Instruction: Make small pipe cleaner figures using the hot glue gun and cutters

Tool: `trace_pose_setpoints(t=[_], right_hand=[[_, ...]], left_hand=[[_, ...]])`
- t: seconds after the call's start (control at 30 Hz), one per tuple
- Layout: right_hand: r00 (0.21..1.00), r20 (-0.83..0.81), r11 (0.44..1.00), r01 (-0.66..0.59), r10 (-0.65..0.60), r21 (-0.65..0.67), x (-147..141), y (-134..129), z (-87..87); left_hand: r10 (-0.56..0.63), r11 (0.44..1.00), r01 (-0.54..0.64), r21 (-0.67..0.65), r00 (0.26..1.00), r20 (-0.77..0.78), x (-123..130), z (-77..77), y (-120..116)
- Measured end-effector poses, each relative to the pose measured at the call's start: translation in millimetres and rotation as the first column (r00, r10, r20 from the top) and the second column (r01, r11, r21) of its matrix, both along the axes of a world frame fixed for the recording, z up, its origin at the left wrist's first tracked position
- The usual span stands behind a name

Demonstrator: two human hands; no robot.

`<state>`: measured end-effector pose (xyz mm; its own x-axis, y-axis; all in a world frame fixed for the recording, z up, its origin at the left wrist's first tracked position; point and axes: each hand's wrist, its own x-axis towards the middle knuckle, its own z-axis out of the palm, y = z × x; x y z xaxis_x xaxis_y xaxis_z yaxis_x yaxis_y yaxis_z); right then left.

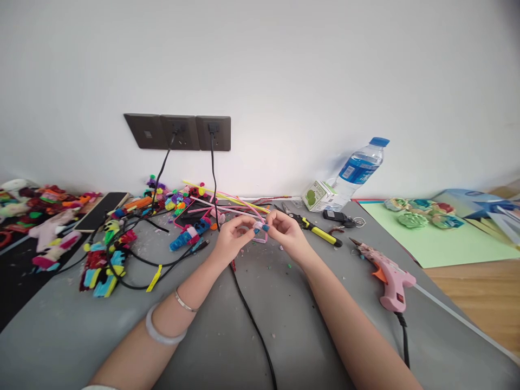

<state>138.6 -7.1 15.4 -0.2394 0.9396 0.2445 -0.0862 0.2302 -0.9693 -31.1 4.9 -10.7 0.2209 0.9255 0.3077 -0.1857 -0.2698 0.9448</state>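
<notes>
Both my hands meet over the middle of the grey table. My left hand (234, 238) and my right hand (285, 235) are closed, thumbs and fingers pinching a small pale-pink pipe cleaner piece (258, 225) between them. A pink strand (262, 240) loops down just below the fingertips. Behind the hands lie long pipe cleaners (227, 197) in pink and yellow. A blue and pink fuzzy figure (190, 234) rests left of my left hand. Yellow-handled pliers (320, 232) lie to the right of my right hand.
A pink glue gun (390, 279) lies at the right, its cord trailing forward. Black cables (247, 309) cross the table. Fuzzy figures (105, 265) and a phone (101, 211) are at the left. A water bottle (357, 173) and small box (319, 196) stand by the wall.
</notes>
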Motion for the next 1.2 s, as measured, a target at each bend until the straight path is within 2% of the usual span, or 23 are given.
trace_pose_setpoints(t=[0.23,0.47,0.53,0.73,0.97,1.2], right_hand=[[1.000,0.006,1.000,0.012,-0.012,0.017,1.9,1.0,-3.2],[1.000,0.008,0.999,0.026,-0.027,0.025,2.6,1.7,-2.8],[0.998,-0.035,0.999,0.045,-0.044,0.028,3.6,2.9,-2.7],[0.975,-0.201,0.996,0.092,-0.092,-0.009,7.0,7.0,-7.0],[0.988,-0.150,0.999,0.041,-0.039,0.004,3.9,5.2,-6.8],[0.989,-0.146,0.999,0.030,-0.028,0.011,3.9,5.4,-7.3]], left_hand=[[0.056,0.992,-0.048,0.113,0.996,-0.069,-3.0,0.6,-0.3],[0.194,0.939,-0.130,0.317,0.965,-0.179,-9.6,8.3,-2.7],[0.204,0.940,-0.146,0.310,0.965,-0.164,-8.7,9.1,-3.3],[0.136,0.978,-0.132,0.164,0.991,-0.011,-2.0,5.7,-2.3],[0.094,0.984,-0.100,0.146,0.994,0.047,-2.2,4.5,-0.3],[0.144,0.977,-0.148,0.153,0.989,0.039,-3.5,5.8,-2.2]])
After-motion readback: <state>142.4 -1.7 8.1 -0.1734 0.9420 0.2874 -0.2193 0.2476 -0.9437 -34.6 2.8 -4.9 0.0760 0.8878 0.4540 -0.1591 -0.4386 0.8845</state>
